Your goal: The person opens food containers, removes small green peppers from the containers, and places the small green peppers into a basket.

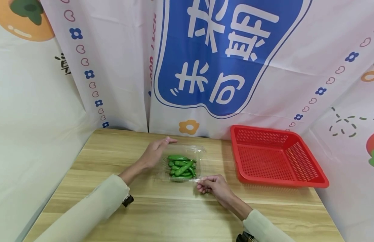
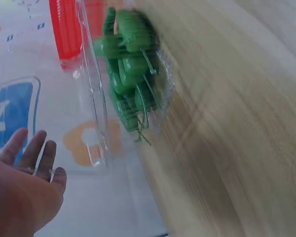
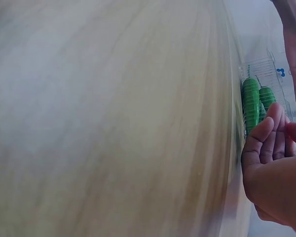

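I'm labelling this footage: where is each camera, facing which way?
Head: on the head, facing forward and down at the table, clear container, green peppers and red basket; left hand, right hand and sleeves show.
Left wrist: on that wrist, facing the green peppers and red basket; left hand at lower left.
Right wrist: on that wrist, facing low along the table towards the green peppers; both hands show.
Shared: head and left wrist both show the red basket.

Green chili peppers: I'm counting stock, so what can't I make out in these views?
Head: exact count; upper green chili peppers overlap lower ones.
Right wrist: part of the pile, hidden by the right hand.
Left wrist: some pepper outlines, blurred through the clear plastic box.
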A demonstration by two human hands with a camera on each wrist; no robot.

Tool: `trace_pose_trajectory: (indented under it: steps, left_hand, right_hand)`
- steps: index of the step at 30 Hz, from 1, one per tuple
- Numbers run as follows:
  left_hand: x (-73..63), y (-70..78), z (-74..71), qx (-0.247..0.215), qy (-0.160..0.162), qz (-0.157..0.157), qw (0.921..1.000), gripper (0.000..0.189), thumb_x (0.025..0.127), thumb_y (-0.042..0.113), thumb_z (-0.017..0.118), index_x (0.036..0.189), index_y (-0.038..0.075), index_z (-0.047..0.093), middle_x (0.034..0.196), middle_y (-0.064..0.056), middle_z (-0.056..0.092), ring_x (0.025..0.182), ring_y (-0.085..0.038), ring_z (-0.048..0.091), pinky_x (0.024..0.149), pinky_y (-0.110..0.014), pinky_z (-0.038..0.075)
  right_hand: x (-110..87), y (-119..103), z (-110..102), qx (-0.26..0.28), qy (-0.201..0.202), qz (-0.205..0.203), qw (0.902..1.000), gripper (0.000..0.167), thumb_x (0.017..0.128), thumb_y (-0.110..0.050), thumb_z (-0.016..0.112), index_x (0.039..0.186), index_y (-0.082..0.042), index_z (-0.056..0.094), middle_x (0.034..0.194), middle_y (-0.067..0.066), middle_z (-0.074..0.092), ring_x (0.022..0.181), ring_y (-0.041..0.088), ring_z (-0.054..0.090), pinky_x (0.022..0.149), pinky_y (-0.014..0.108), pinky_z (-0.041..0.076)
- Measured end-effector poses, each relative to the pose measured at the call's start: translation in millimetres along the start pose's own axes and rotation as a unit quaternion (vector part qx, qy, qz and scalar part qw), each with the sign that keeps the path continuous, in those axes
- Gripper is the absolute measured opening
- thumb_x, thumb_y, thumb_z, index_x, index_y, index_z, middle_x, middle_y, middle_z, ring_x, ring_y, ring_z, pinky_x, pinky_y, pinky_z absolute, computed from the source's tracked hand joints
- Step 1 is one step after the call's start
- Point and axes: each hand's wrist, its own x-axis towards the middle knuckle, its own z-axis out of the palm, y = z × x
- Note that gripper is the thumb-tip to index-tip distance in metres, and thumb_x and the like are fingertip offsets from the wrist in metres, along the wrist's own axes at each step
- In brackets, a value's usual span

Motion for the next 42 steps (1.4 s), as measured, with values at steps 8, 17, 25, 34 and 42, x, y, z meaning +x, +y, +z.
trace_pose_trajectory:
  steps: [8,17,25,34,42]
  left_hand:
    - [8.7,-13.7,-2.3,-0.086,-0.003,0.002,0.9963,0.069,0.117,0.042,0.007,0.149,0.003,0.054,0.155,-0.019,0.054,0.153,-0.038,0.036,0.128,-0.067,0.014]
    - [10.8,-33.5,-2.4,-0.118,0.004,-0.026,0.9927,0.075,0.114,0.045,0.002,0.146,-0.003,0.050,0.156,-0.025,0.045,0.151,-0.044,0.034,0.127,-0.068,0.014]
    - [15.4,-41.8,-2.0,-0.159,0.006,0.004,0.9872,0.073,0.115,0.041,-0.001,0.145,-0.004,0.048,0.146,-0.028,0.055,0.142,-0.044,0.045,0.128,-0.066,0.017]
    - [22.0,-45.6,4.5,-0.193,0.018,-0.035,0.9805,0.071,0.117,0.044,0.009,0.150,-0.013,0.035,0.148,-0.040,0.044,0.142,-0.052,0.043,0.127,-0.062,0.025]
    - [23.8,-46.0,12.4,-0.206,0.026,-0.114,0.9716,0.073,0.116,0.046,0.010,0.157,-0.012,0.022,0.150,-0.040,0.042,0.141,-0.053,0.044,0.125,-0.062,0.032]
  right_hand:
    - [-0.7,0.3,0.0,0.001,-0.003,-0.002,1.0000,0.029,0.102,-0.001,0.062,0.113,0.026,0.064,0.087,0.007,0.078,0.078,0.014,0.073,0.073,0.025,0.062]
    - [-1.4,1.0,1.3,0.000,0.001,0.002,1.0000,0.030,0.102,-0.001,0.062,0.113,0.027,0.063,0.086,0.007,0.078,0.077,0.014,0.073,0.072,0.024,0.062]
    - [-3.8,0.3,2.2,0.005,0.000,0.002,1.0000,0.031,0.101,-0.002,0.064,0.113,0.027,0.063,0.087,0.009,0.077,0.077,0.014,0.072,0.072,0.024,0.062]
    - [-6.2,-0.4,2.6,0.003,-0.003,0.009,1.0000,0.032,0.102,-0.002,0.063,0.114,0.028,0.062,0.087,0.008,0.077,0.078,0.014,0.072,0.072,0.024,0.061]
    - [-8.5,1.7,0.5,-0.004,-0.003,0.013,0.9999,0.031,0.102,-0.004,0.063,0.113,0.026,0.064,0.088,0.008,0.076,0.079,0.014,0.071,0.073,0.024,0.061]
